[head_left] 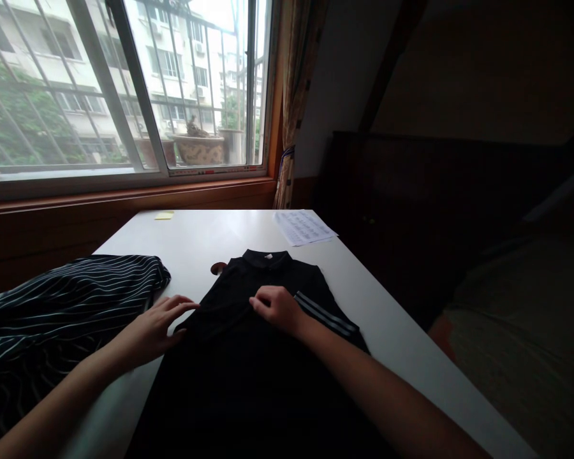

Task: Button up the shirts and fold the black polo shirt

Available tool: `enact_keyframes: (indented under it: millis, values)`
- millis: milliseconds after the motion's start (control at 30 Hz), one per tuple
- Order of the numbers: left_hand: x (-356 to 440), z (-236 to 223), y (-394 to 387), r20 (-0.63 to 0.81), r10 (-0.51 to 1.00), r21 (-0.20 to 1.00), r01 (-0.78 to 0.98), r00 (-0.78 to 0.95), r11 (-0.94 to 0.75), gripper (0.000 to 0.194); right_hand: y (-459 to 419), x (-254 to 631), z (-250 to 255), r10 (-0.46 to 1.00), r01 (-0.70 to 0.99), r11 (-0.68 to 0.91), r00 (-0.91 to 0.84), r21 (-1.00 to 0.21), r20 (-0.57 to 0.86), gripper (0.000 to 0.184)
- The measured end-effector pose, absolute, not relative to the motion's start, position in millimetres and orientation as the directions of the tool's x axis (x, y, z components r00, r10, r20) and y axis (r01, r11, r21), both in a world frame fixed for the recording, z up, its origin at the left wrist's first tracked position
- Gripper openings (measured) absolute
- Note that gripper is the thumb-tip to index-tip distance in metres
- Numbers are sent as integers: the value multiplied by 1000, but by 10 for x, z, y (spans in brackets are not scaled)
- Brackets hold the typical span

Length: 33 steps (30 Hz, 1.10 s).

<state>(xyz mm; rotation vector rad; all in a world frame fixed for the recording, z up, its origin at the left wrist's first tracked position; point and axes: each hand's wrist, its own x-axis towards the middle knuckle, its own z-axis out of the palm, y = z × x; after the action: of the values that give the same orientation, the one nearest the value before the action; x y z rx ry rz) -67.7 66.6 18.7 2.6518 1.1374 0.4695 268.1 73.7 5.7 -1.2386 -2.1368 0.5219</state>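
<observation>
A black polo shirt (249, 382) lies spread on the white table, its collar (268, 259) toward the window and a pale label inside the neck. Grey stripes cross its right sleeve (328, 315). My right hand (277, 307) rests over the chest with curled fingers, pinching the dark cloth. At the shirt's left edge, by the other sleeve, my left hand (169, 319) touches the fabric with fingers stretched out and thumb apart. Dark cloth hides some of the contact under both hands.
A black-and-white striped garment (76, 306) lies bunched on the left of the white table (210, 229). Printed sheets (303, 227) and a yellow sticky note (164, 216) lie at the far edge. A round brown-rimmed hole (218, 268) shows beside the shirt. The table's right edge runs diagonally.
</observation>
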Motion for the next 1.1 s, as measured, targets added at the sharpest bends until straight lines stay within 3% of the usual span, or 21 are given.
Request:
enact_keyframes:
  millis: [133,333,467,733,1100]
  values:
    - [-705,1,589,225,757,396,653,613,-646,44,1231,2511,-17,959,668,282,-178,-689,219,11]
    - [-691,-233,665,254,809,492,650,530,-580,33,1821,2156,-150,981,709,190,-116,-680,154,30]
    - [-710,-307,672,267,817,451,682,512,-575,26,2077,1974,-181,988,726,151,-104,-670,110,38]
    - [-748,-279,622,310,761,324,690,570,-648,31,2374,1710,-235,995,708,93,-93,-700,39,37]
    - [-745,-221,586,262,705,216,672,659,-708,45,2404,1639,-317,988,730,155,-109,-666,111,39]
